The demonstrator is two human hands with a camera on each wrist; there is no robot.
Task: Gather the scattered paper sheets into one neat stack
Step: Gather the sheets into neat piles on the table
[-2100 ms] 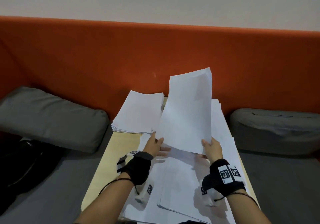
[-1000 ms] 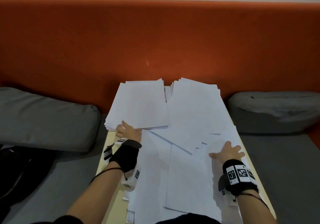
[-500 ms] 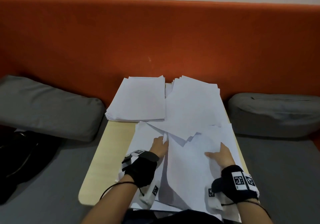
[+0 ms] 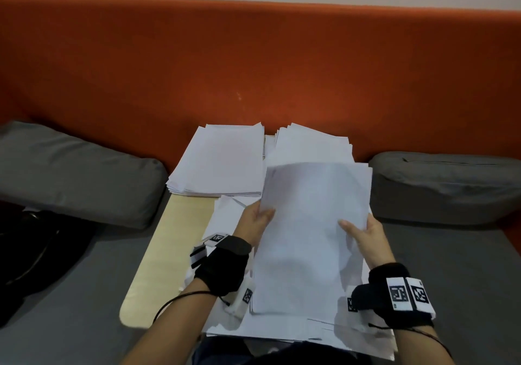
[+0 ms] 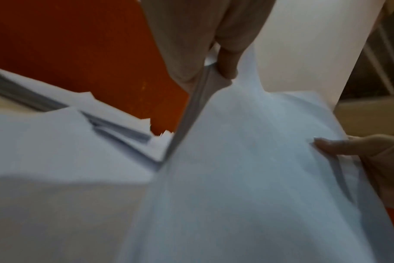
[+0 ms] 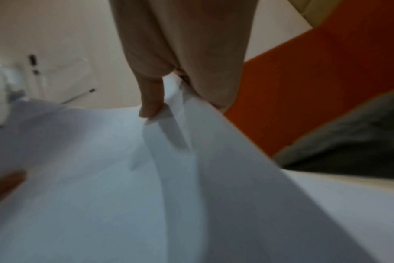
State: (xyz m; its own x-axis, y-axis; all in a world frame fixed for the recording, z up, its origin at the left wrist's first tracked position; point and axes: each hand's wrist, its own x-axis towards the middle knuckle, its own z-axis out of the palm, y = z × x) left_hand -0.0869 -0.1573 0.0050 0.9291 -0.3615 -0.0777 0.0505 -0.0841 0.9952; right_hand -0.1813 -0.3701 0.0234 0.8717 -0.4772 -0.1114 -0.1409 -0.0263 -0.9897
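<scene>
Above the pale wooden table [image 4: 169,252], a bundle of white sheets [image 4: 310,238] is being held tilted up. The left hand [image 4: 255,219] is pinching its left edge, thumb on top, while the right hand [image 4: 366,235] is gripping its right edge likewise. Beneath, loose sheets [image 4: 282,328] are lying spread, and a squared stack [image 4: 222,161] is sitting at the far left corner, near the orange backrest [image 4: 253,60].

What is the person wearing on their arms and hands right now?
Both forearms are bare, no sleeves. Each wrist carries a black wrap with white square-coded marker tags and a thin black cord. The left hand and right hand wear no gloves.
</scene>
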